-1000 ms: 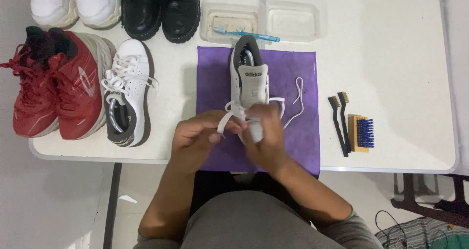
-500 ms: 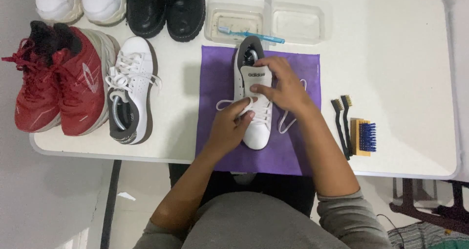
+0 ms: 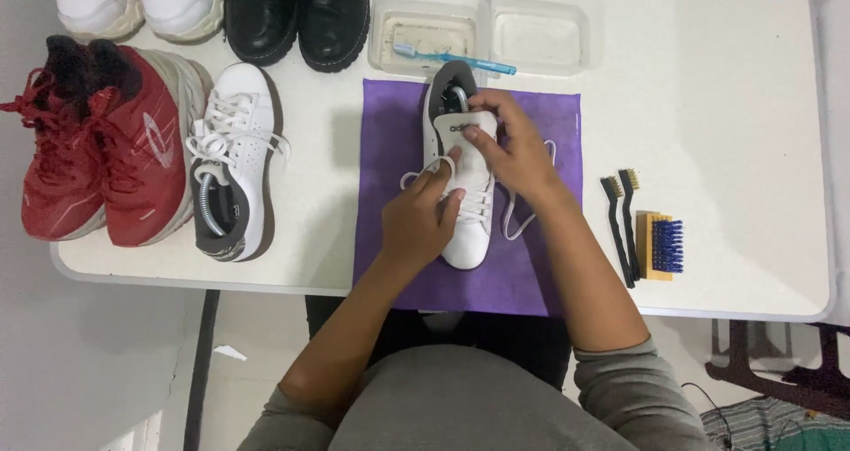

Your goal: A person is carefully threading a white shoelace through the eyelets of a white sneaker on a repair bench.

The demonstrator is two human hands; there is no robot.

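Note:
A white sneaker [image 3: 469, 238] lies toe toward me on a purple cloth [image 3: 390, 132] in the middle of the white table. My left hand [image 3: 421, 221] rests on the shoe's left side and pinches a white lace loop [image 3: 416, 178]. My right hand [image 3: 513, 154] is over the tongue and upper laces, fingers pressed on the tongue. Another loose lace end [image 3: 512, 225] trails off to the right on the cloth.
The matching white sneaker [image 3: 232, 159] and a pair of red sneakers [image 3: 97, 141] sit at left. White shoes [image 3: 142, 0] and black shoes [image 3: 297, 13] stand at the back. Two plastic trays [image 3: 482, 30] with a blue toothbrush [image 3: 456, 59] lie behind the cloth. Brushes [image 3: 642, 230] lie at right.
Both hands have moved from the shoe's toe end up to its laces and tongue. The right hand went farthest, to the tongue. The view has shifted slightly.

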